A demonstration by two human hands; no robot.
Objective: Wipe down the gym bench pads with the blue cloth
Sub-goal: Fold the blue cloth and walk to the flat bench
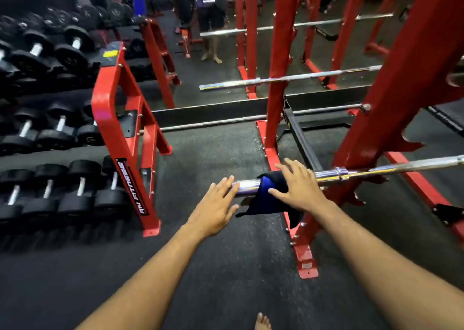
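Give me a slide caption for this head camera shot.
Both hands reach a blue cloth draped over a barbell.

Cloth (270, 191) draped over barbell (376, 170) sleeve end, which sticks out left of rack upright (391, 98). Right hand (298, 188) on top of cloth; left hand (216, 205) at bar tip, just left of cloth. Dumbbell rack (125, 139) stands well left across floor (213, 149). Mirror (251, 53) behind, person (208, 16) in it at far top.
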